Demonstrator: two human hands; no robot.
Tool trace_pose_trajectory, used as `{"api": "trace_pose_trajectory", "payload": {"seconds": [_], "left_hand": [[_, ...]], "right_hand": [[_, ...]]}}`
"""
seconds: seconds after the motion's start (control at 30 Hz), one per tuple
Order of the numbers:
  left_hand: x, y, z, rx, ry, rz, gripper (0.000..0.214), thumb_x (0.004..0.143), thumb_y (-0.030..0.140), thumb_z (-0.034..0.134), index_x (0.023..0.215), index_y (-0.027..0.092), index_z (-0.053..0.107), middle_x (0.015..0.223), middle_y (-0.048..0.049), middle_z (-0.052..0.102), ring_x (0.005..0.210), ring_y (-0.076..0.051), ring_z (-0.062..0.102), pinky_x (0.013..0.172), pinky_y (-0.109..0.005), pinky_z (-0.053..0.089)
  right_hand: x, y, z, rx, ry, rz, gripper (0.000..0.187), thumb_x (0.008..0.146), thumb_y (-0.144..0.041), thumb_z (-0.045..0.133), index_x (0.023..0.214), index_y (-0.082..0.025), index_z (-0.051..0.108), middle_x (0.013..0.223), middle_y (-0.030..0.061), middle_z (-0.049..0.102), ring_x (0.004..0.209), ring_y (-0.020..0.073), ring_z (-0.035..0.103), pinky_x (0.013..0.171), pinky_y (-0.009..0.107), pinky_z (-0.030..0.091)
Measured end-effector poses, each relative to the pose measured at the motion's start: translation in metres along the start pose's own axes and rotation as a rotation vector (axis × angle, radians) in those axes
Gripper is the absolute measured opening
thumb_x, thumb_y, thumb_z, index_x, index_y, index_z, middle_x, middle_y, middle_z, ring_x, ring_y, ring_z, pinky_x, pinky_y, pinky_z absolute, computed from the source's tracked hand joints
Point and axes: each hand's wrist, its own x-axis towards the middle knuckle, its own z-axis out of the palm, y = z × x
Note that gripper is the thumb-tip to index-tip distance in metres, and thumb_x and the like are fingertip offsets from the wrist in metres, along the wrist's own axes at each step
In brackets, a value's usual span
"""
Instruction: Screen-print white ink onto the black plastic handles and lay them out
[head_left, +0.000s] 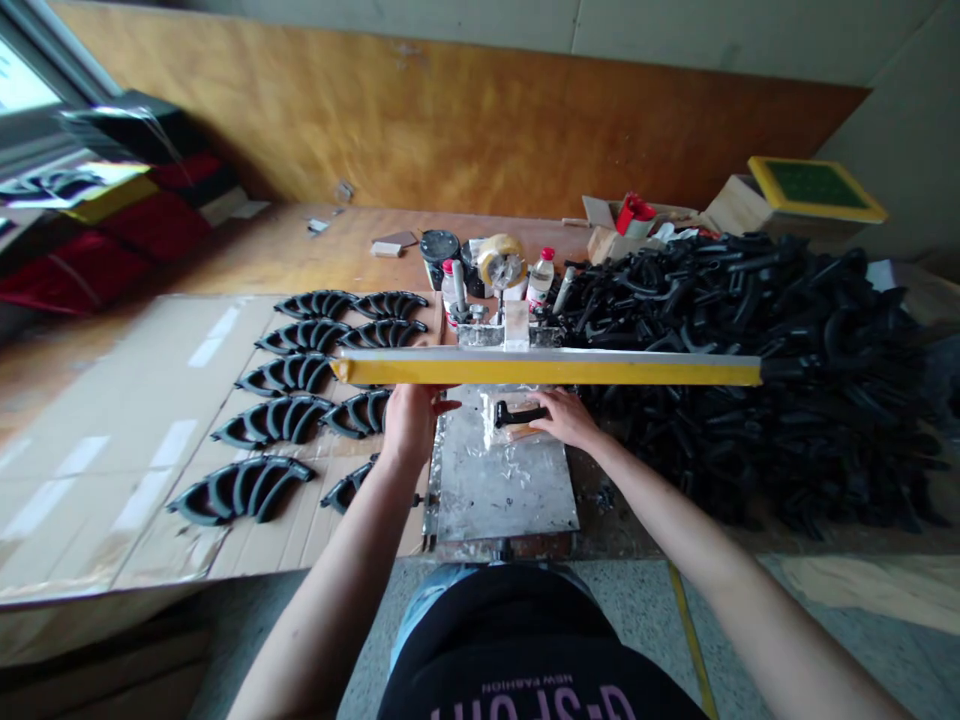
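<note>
A long yellow-edged frame bar [547, 369] lies across the bench above a silver metal plate [502, 480]. My left hand [411, 418] grips the underside of the bar near its left part, fingers curled. My right hand [564, 418] rests on the plate, fingers on a small black plastic handle piece [517, 413] that lies on a pale block. Both arms reach forward from my lap.
Rows of curved black parts [279, 420] lie on cardboard [112, 470] at the left. A big heap of black handles [757, 350] fills the right. Bottles [540, 278], a tape roll [501, 262] and tins stand behind the bar. A yellow-framed screen [817, 188] leans at the back right.
</note>
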Motion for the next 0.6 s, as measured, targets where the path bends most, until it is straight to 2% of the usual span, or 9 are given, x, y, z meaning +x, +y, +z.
{"api": "trace_pose_trajectory", "payload": {"seconds": [0.07, 0.13, 0.2, 0.3, 0.33, 0.37, 0.5, 0.53, 0.6], "left_hand": [[-0.016, -0.028, 0.001, 0.033, -0.057, -0.156, 0.065, 0.085, 0.066, 0.048, 0.13, 0.02, 0.05, 0.113, -0.0126, 0.069, 0.086, -0.019, 0.068, 0.057, -0.024, 0.051], [-0.036, -0.06, 0.001, 0.067, -0.157, -0.39, 0.066, 0.085, 0.067, 0.049, 0.131, 0.019, 0.05, 0.116, -0.0151, 0.069, 0.089, -0.022, 0.069, 0.06, -0.028, 0.053], [-0.056, -0.089, -0.003, 0.056, -0.185, -0.558, 0.065, 0.084, 0.068, 0.05, 0.125, 0.017, 0.054, 0.116, -0.0163, 0.07, 0.093, -0.025, 0.07, 0.062, -0.031, 0.054], [-0.073, -0.114, -0.031, 0.058, -0.082, -0.594, 0.059, 0.08, 0.068, 0.054, 0.102, 0.014, 0.064, 0.097, -0.0142, 0.074, 0.085, -0.025, 0.071, 0.058, -0.029, 0.052], [-0.075, -0.118, -0.05, 0.09, -0.034, -0.583, 0.057, 0.079, 0.067, 0.055, 0.093, 0.013, 0.066, 0.089, -0.013, 0.074, 0.079, -0.023, 0.071, 0.056, -0.028, 0.051], [-0.076, -0.12, -0.073, 0.133, 0.013, -0.571, 0.056, 0.079, 0.067, 0.054, 0.087, 0.013, 0.066, 0.084, -0.0122, 0.074, 0.073, -0.022, 0.07, 0.055, -0.027, 0.05], [-0.081, -0.124, -0.185, 0.392, 0.417, -0.571, 0.055, 0.084, 0.06, 0.038, 0.067, 0.015, 0.064, 0.066, -0.0111, 0.07, 0.055, -0.019, 0.063, 0.049, -0.028, 0.047], [-0.082, -0.126, -0.209, 0.452, 0.488, -0.582, 0.053, 0.085, 0.057, 0.036, 0.066, 0.015, 0.063, 0.063, -0.0111, 0.069, 0.054, -0.02, 0.063, 0.049, -0.029, 0.048], [-0.085, -0.13, -0.245, 0.607, 0.542, -0.572, 0.051, 0.085, 0.055, 0.036, 0.059, 0.017, 0.06, 0.055, -0.0125, 0.066, 0.049, -0.023, 0.061, 0.046, -0.032, 0.046]], "right_hand": [[-0.005, -0.019, 0.009, -0.056, -0.005, -0.054, 0.024, 0.081, -0.023, 0.074, 0.105, -0.021, 0.068, 0.101, 0.0059, 0.067, 0.1, 0.0216, 0.056, 0.09, 0.036, 0.043], [-0.013, -0.044, 0.013, -0.084, 0.06, -0.059, 0.012, 0.085, -0.026, 0.07, 0.096, -0.02, 0.07, 0.094, 0.006, 0.066, 0.098, 0.0219, 0.055, 0.089, 0.036, 0.043], [-0.024, -0.071, 0.019, -0.09, 0.105, -0.16, 0.013, 0.089, -0.03, 0.065, 0.095, -0.019, 0.07, 0.09, 0.0067, 0.065, 0.097, 0.0224, 0.054, 0.088, 0.035, 0.044], [-0.042, -0.092, 0.027, -0.025, -0.012, -0.435, 0.018, 0.095, -0.032, 0.057, 0.102, -0.022, 0.069, 0.093, 0.0054, 0.067, 0.095, 0.0202, 0.057, 0.087, 0.032, 0.045], [-0.048, -0.087, 0.027, -0.007, -0.047, -0.437, 0.018, 0.096, -0.031, 0.056, 0.105, -0.023, 0.069, 0.095, 0.0047, 0.068, 0.094, 0.0189, 0.059, 0.086, 0.03, 0.045], [-0.053, -0.075, 0.025, -0.013, -0.063, -0.369, 0.018, 0.096, -0.029, 0.055, 0.106, -0.022, 0.068, 0.096, 0.0046, 0.069, 0.094, 0.0182, 0.06, 0.085, 0.029, 0.046], [-0.072, 0.016, 0.008, -0.304, -0.046, 0.296, 0.011, 0.09, -0.019, 0.059, 0.097, -0.017, 0.068, 0.099, 0.0128, 0.068, 0.096, 0.0242, 0.062, 0.079, 0.033, 0.047], [-0.077, 0.039, 0.004, -0.37, -0.086, 0.412, 0.012, 0.085, -0.019, 0.065, 0.097, -0.015, 0.067, 0.102, 0.0158, 0.067, 0.099, 0.0276, 0.061, 0.079, 0.034, 0.047], [-0.086, 0.073, 0.001, -0.429, -0.145, 0.49, 0.015, 0.079, -0.016, 0.068, 0.093, -0.015, 0.067, 0.105, 0.0185, 0.067, 0.106, 0.0313, 0.058, 0.081, 0.036, 0.045]]}}
